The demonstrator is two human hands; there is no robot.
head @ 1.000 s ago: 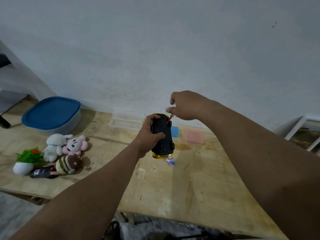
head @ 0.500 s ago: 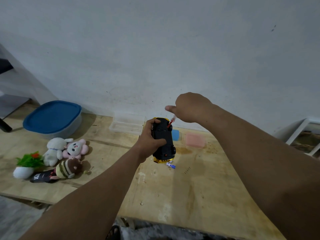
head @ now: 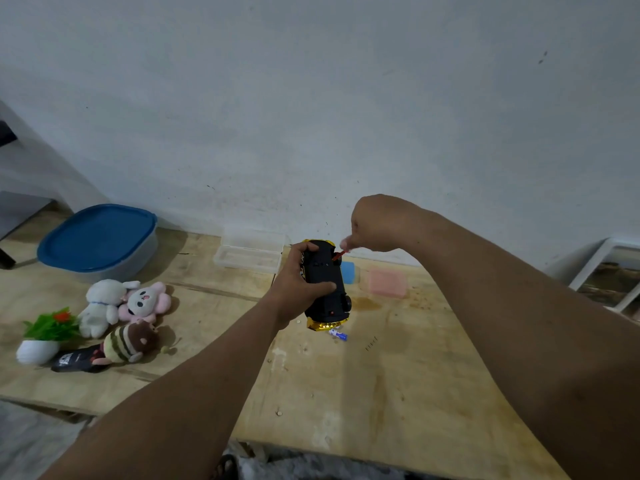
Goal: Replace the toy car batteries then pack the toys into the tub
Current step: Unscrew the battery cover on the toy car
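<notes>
My left hand (head: 298, 284) grips a yellow toy car (head: 325, 285) held upside down above the wooden table (head: 381, 393), its black underside facing me. My right hand (head: 377, 225) is closed on a small red-handled screwdriver (head: 337, 255) whose tip touches the car's underside near the far end. A small blue-and-white battery (head: 338, 335) lies on the table just below the car. The tub (head: 98, 242) with a blue lid stands at the back left, closed.
Plush toys lie at the left: a white one (head: 100, 306), a pink one (head: 147, 303), a striped brown one (head: 126, 342). A small plant in a white pot (head: 43, 341), a black pouch (head: 74, 362), a clear tray (head: 249, 252), blue (head: 348, 271) and pink (head: 388, 282) boxes sit nearby.
The view tilted up slightly. My right hand has turned on the screwdriver, wrist rolling over, while my left hand keeps the car in the same grip.
</notes>
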